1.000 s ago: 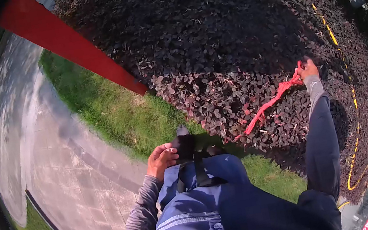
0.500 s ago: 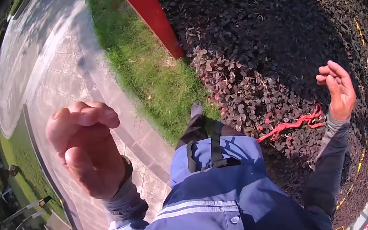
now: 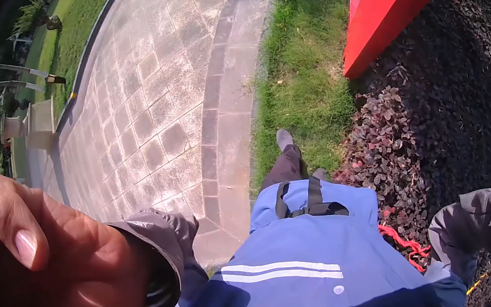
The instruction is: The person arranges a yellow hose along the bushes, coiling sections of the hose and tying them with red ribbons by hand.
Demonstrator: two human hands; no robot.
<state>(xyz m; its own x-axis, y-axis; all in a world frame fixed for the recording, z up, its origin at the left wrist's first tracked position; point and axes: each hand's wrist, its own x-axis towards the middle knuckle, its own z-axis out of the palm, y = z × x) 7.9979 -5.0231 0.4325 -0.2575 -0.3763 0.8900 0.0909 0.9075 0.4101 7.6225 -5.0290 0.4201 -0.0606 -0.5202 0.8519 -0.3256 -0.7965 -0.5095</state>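
Observation:
My left hand (image 3: 75, 251) is raised very close to the camera at the left. Its thumb is bent with the nail showing, while the other fingers run into the dark edge of the view, so whatever they touch is hidden. The grey sleeve (image 3: 481, 222) of my right arm reaches up to the right edge. Only a dim, blurred strip shows there, and the fingers of my right hand cannot be made out. Below me is a blue top (image 3: 281, 296) with two white stripes, with black straps (image 3: 313, 194) at the waist. A red cord (image 3: 408, 245) lies on the shrub beside my right sleeve.
A red post (image 3: 398, 1) rises from the grass strip (image 3: 303, 73) ahead to the right. Dark purple shrubs (image 3: 454, 94) fill the right side. Stone paving (image 3: 148, 104) runs along the left, bordered by a lawn (image 3: 80, 19). My foot (image 3: 284, 139) stands on the grass.
Both hands have moved up and outward, the left looming larger and the right passing to the edge. My view has swung left, so the red post and shrubs sit further right.

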